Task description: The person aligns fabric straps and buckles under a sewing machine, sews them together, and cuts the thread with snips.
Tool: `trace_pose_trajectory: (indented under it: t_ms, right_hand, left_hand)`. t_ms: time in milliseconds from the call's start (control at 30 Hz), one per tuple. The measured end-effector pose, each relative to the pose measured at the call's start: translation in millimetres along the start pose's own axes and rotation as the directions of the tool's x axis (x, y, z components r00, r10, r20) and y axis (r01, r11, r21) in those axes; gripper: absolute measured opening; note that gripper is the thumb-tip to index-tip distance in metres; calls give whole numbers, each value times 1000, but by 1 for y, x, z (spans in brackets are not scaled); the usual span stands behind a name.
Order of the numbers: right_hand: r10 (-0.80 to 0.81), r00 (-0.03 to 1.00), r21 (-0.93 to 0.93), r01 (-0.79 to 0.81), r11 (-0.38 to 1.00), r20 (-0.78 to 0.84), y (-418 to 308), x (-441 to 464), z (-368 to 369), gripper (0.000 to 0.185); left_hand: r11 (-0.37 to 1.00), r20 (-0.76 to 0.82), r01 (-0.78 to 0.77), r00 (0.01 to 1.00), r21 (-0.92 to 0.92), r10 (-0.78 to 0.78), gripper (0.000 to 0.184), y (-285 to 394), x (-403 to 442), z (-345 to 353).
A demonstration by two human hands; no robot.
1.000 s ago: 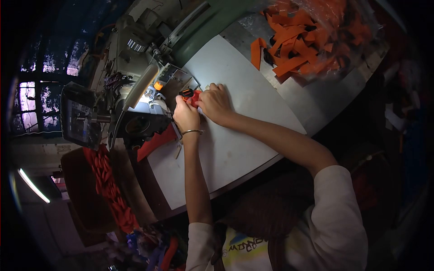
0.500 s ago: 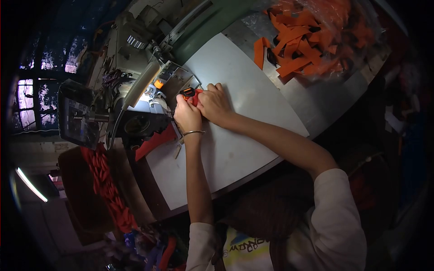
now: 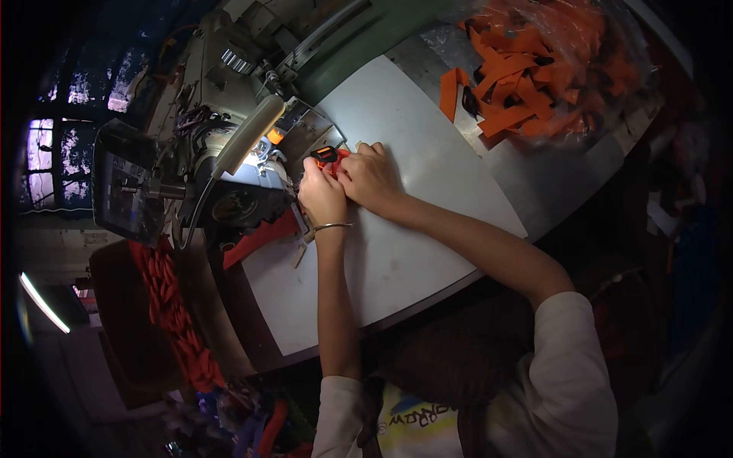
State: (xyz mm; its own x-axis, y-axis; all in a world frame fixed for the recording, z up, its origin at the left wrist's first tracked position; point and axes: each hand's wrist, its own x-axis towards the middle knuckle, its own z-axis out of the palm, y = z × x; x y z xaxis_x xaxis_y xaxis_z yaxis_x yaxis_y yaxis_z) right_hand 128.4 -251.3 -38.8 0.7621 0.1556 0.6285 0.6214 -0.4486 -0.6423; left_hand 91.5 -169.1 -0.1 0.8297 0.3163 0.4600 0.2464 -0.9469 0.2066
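Observation:
In the head view, my left hand [image 3: 322, 195] and my right hand [image 3: 373, 182] are close together over the white work surface. Both have their fingers closed around a red-orange strap [image 3: 341, 159]. A black buckle [image 3: 325, 154] with a bit of orange showing through it rises above my left fingertips. My fingers cover much of the strap. Just left of my hands stands a sewing machine [image 3: 252, 172], its needle area lit by a lamp. A red strip of fabric [image 3: 263, 238] lies by the machine's edge, left of my left wrist.
A clear plastic bag with orange straps [image 3: 527, 84] lies at the back right. The machine's screen [image 3: 130, 187] stands at the left. Bundled red pieces [image 3: 172, 305] hang at the lower left, past the brown table edge. The white board [image 3: 412, 252] lies under my forearms.
The view has shifted slightly. My hands stay together on the strap beside the machine, and the buckle's face has tilted a little.

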Motion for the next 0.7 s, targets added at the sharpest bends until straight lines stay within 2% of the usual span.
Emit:
trace_pose_trajectory:
  t_ms: [200, 300, 333, 367, 433, 467, 500, 533, 600, 633, 667, 700]
  right_hand:
    - [97, 995, 143, -99, 985, 23, -1, 4, -2, 19]
    - [107, 990, 223, -125, 967, 91, 4, 5, -24, 16]
    - [104, 946, 379, -222, 899, 308, 3, 6, -40, 14]
    - [60, 860, 491, -345, 800, 507, 3, 7, -55, 13]
    - [-206, 611, 521, -399, 755, 765, 5, 5, -83, 11]
    - [-216, 604, 522, -393, 757, 767, 9, 2, -91, 11]
    - [-216, 607, 412, -202, 889, 765, 12, -2, -98, 9]
    - [-220, 612, 274, 5, 962, 759, 14, -5, -103, 7]
    - [-85, 810, 176, -23, 984, 581, 19, -7, -110, 6]
    - [-102, 804, 181, -7, 984, 586, 20, -4, -111, 6]
    - [75, 830, 197, -217, 956, 552, 21, 0, -113, 7]
    - [257, 814, 220, -419, 881, 521, 20, 3, -112, 7]
  left_hand:
    - [999, 38, 16, 999, -36, -15, 10, 1, 0, -5]
    - [998, 30, 21, 999, -58, -19, 11, -1, 0, -4]
    - [997, 28, 25, 999, -71, -23, 11, -2, -1, -3]
    - [996, 28, 28, 999, -85, -26, 12, -2, -1, -3]
    - [991, 55, 13, 998, -133, -6, 14, -2, -3, -8]
    - [984, 86, -4, 996, -179, 19, 16, -2, -5, -13]
    - [974, 115, -19, 992, -225, 46, 19, -2, -9, -18]
    - [962, 140, -35, 987, -272, 76, 21, -2, -13, -23]
    - [943, 211, -35, 971, -332, 111, 35, 1, -30, -30]
    - [943, 198, -26, 975, -331, 97, 35, 4, -42, -33]
    - [940, 154, -108, 974, -322, 164, 39, 9, -55, -36]
    - [932, 114, -189, 966, -308, 234, 44, 10, -64, -40]
